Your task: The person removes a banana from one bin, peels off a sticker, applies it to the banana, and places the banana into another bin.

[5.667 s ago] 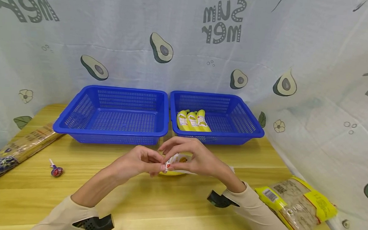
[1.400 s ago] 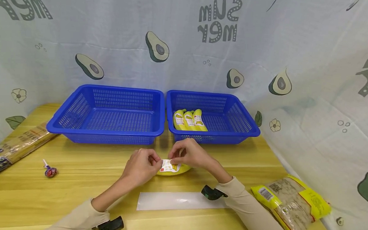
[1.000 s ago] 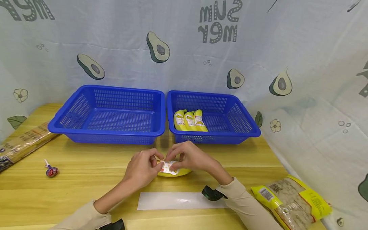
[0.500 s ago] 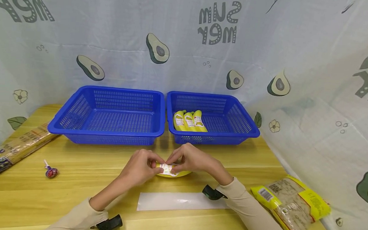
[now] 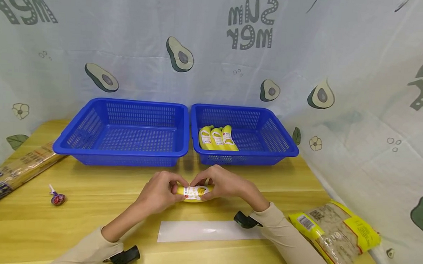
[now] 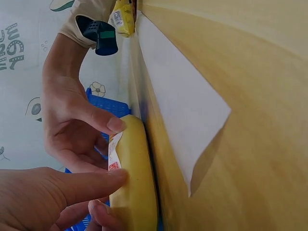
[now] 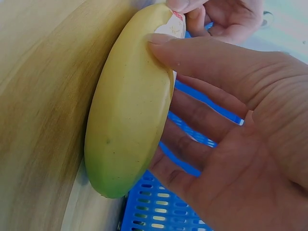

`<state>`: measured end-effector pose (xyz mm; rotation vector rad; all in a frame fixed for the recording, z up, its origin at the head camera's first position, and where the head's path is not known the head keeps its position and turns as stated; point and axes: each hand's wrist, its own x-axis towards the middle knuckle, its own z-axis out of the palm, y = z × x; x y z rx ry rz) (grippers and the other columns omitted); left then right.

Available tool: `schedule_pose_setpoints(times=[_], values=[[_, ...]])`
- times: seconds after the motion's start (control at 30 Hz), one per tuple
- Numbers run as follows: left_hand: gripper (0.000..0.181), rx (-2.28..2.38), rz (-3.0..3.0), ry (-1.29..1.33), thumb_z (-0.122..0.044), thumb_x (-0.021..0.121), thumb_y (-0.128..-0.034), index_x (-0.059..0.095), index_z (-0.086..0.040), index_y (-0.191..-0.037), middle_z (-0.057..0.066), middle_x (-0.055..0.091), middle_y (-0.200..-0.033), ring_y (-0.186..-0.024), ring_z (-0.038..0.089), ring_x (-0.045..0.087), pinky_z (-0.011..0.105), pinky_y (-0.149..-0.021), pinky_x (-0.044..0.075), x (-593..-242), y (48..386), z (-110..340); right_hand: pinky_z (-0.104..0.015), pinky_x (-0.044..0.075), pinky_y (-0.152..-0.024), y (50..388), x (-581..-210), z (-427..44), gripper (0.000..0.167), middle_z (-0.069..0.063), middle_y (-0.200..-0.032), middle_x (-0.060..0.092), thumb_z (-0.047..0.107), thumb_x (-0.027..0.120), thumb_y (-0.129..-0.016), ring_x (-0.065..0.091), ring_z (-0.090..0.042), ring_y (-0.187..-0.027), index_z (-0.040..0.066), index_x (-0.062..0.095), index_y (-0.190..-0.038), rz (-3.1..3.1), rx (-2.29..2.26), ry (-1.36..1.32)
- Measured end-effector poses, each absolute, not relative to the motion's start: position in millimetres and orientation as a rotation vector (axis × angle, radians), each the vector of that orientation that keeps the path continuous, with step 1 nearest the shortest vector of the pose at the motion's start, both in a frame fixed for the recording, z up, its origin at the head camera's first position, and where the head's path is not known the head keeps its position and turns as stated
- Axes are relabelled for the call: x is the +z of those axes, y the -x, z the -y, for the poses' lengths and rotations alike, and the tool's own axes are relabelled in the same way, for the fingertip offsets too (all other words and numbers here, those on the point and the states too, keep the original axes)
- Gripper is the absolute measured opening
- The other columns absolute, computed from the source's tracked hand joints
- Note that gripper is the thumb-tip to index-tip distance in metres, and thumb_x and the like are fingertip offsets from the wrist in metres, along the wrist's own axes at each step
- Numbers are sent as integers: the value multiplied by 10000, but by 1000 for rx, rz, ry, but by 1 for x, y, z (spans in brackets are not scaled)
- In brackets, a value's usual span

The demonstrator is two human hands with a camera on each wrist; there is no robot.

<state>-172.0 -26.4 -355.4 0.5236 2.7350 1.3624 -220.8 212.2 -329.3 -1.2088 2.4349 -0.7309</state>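
A yellow banana [image 5: 193, 200] with a greenish tip [image 7: 113, 185] lies across the middle of the table. Along its upper side sits a white printed label [image 5: 192, 192] with a red mark and banana pictures. My left hand [image 5: 159, 193] pinches the banana's left part, thumb pressing the label's edge in the left wrist view. My right hand [image 5: 225, 182] holds the right part, its thumb on the near side and fingers behind. Part of the label is hidden under the fingers. Nearer me, a white backing strip [image 5: 208, 231] lies on the wood.
Two blue baskets [image 5: 127, 152] stand at the back; the right basket [image 5: 263, 154] holds three labelled bananas [image 5: 216, 139]. A lollipop [image 5: 57, 198] and a long package [image 5: 25, 168] lie left. A yellow bag [image 5: 335, 233] is by my right sleeve.
The white strip has gone from near my right hand to the table. The label, earlier held between my fingers, now lies smoother along the banana, which has turned so the label shows more.
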Motion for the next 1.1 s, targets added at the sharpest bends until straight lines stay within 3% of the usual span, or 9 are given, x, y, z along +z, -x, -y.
schedule_pose_setpoints(times=[0.27,0.6,0.8,1.1], values=[[454,1236,-2784,-492,18,944,-743,834,-125,-1159,-30,537,-622,-571,127,478,242,-481,329,-358,170,27,-262,598,-935,218,-328,-213,463,-39,-1179,777,-30,854,-849,709,-127,-1041,25,728,-1291,-2435,-672,1248],[459,1162,-2844,-519,21,967,-720,844,-166,-1121,-38,538,-638,-610,134,488,267,-501,366,-360,171,25,-313,607,-955,217,-325,-215,537,-70,-1203,766,25,854,-879,712,-150,-1085,3,662,-1380,-2425,-616,1211],[473,1161,-2866,-573,42,970,-699,857,-180,-1101,-53,519,-620,-609,117,483,258,-510,357,-359,170,24,-291,625,-910,218,-327,-216,437,-67,-1155,774,136,823,-976,718,-130,-1052,3,674,-1364,-2370,-680,1194],[472,1212,-2903,-682,55,953,-714,851,-152,-1126,-88,473,-574,-570,79,441,221,-487,317,-356,164,18,-240,620,-890,219,-328,-213,361,-81,-1150,774,158,743,-1042,722,-122,-1035,-10,679,-1355,-2345,-744,1183]])
